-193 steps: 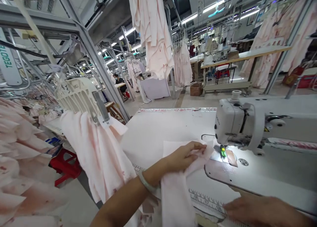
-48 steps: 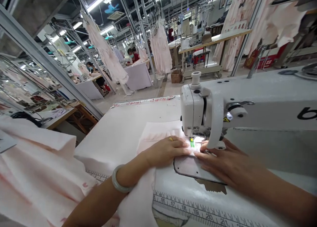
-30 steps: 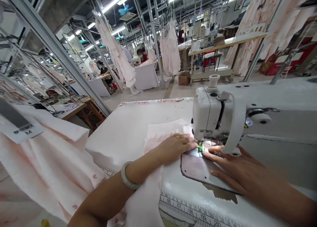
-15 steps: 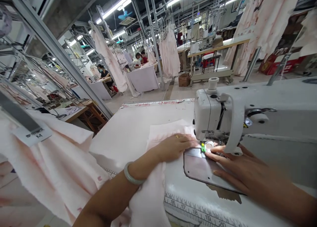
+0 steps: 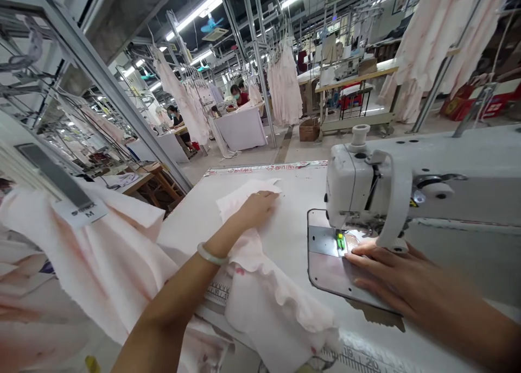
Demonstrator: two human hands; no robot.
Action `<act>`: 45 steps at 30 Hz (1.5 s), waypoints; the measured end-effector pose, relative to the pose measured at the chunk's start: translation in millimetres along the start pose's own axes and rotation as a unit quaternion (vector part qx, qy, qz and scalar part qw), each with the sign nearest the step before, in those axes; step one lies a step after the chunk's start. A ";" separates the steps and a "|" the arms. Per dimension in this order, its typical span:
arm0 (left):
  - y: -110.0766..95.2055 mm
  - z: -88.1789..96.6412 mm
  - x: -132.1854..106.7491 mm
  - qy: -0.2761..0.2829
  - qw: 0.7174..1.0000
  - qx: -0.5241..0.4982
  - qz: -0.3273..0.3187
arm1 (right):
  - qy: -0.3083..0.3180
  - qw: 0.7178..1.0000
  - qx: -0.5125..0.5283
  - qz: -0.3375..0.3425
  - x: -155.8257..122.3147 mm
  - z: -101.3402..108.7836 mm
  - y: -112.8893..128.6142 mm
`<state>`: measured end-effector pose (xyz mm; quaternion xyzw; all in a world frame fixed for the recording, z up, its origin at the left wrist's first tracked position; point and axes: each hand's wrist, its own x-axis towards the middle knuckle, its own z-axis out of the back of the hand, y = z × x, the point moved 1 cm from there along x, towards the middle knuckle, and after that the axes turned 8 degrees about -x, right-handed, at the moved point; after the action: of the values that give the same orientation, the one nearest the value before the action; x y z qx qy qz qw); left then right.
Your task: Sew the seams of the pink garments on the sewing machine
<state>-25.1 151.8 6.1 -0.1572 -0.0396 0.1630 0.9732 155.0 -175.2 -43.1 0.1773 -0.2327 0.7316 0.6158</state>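
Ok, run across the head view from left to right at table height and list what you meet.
Pink fabric bundle carrying an M size tag → left hand flat on a pink cloth piece → metal needle plate → right hand, fingers on that plate.

The left hand (image 5: pixel 257 207) covers part of the pink fabric (image 5: pixel 272 302), whose lower end drops past the tabletop's (image 5: pixel 293 240) near edge and out of view. The fabric hides most of the ruler (image 5: pixel 359 356) along that edge. The sewing machine (image 5: pixel 407 177) is cut off at the right; its head hides the needle. The small print on the tag (image 5: pixel 79 214) is unreadable.
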 end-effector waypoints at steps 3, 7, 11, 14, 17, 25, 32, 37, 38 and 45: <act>-36.1 -0.5 -34.7 0.119 0.987 -0.084 -0.074 | -0.001 0.999 0.041 0.015 10.0 6.4 7.1; -75.1 -13.4 -73.7 0.246 0.950 -0.132 -0.138 | 0.015 0.995 0.096 -0.006 8.5 3.3 13.8; -101.3 -27.1 -91.3 0.196 0.966 -0.142 -0.086 | 0.036 0.974 0.192 -0.113 -6.3 -4.6 19.8; -116.1 -33.0 -92.4 0.137 0.962 -0.236 0.015 | 0.130 0.903 0.342 -0.226 -10.9 -7.3 25.0; -124.2 -35.6 -84.6 0.113 0.925 -0.352 0.092 | 0.192 0.825 0.450 -0.282 -5.6 -7.4 28.8; -129.3 -43.1 -56.1 0.103 0.878 -0.453 0.118 | 0.154 0.781 0.515 -0.317 2.7 -9.2 23.0; -134.6 -58.4 -53.0 0.042 0.967 -0.224 0.113 | 0.136 0.878 0.346 -0.303 -8.3 -15.6 18.3; -135.8 -50.6 -51.4 0.083 0.984 -0.143 0.067 | 0.109 0.924 0.271 -0.246 -13.2 -16.0 19.1; -135.9 -48.0 -50.0 0.084 0.982 -0.155 0.065 | 0.113 0.923 0.273 -0.245 -12.8 -15.5 18.8; -143.3 -45.8 -34.1 0.108 0.935 -0.325 0.087 | 0.125 0.914 0.288 -0.257 -7.8 -11.3 17.7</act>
<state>-7.8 -1.4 7.5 -0.4846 0.0289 0.2076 0.8493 139.3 -177.6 -58.9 0.3080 0.1208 0.6000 0.7284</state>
